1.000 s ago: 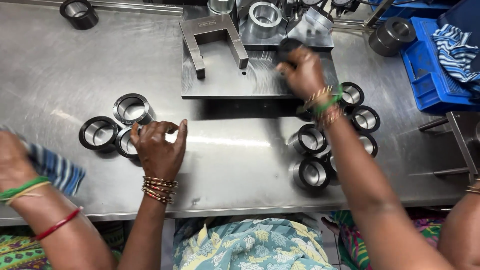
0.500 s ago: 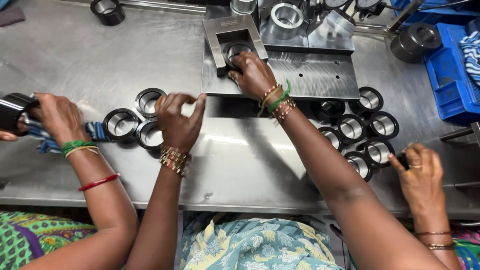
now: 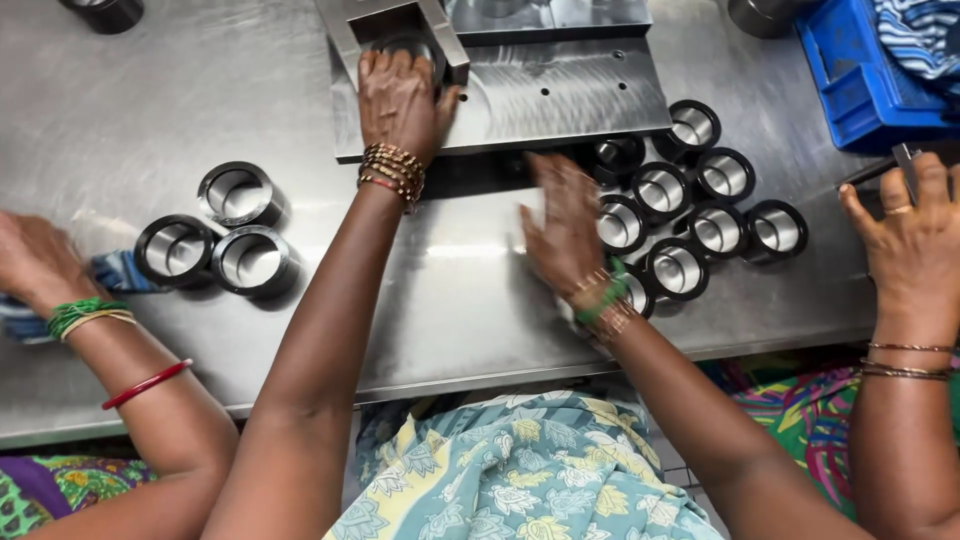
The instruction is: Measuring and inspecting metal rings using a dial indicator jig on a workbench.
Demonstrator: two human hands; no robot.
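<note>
Left hand (image 3: 400, 100): arm stretched forward, palm down, fingers curled over a dark steel ring (image 3: 405, 45) seated in the grey U-shaped metal fixture (image 3: 395, 25) at the far left corner of the flat grey steel plate (image 3: 560, 95). Grip closed on the ring's near edge; the ring itself is mostly hidden.

Right hand (image 3: 565, 235): motion-blurred, fingers loosely spread, nothing in it, just off the plate's near edge and beside the cluster of about 9 black-rimmed steel rings (image 3: 690, 215) near the plate's right corner.

3 more black-rimmed rings (image 3: 225, 235) lie well left of the plate. Blue plastic crate (image 3: 860, 80) right of the plate holds a striped cloth (image 3: 925, 30).

Co-workers' hands: 1 at the far left (image 3: 35, 265) on a blue striped cloth (image 3: 115, 272), 1 at the far right (image 3: 910, 245).

Versus 0.5 s ago: the left hand was at the 3 rings and now covers the fixture; the right hand was at the fixture and now sits near the cluster.
</note>
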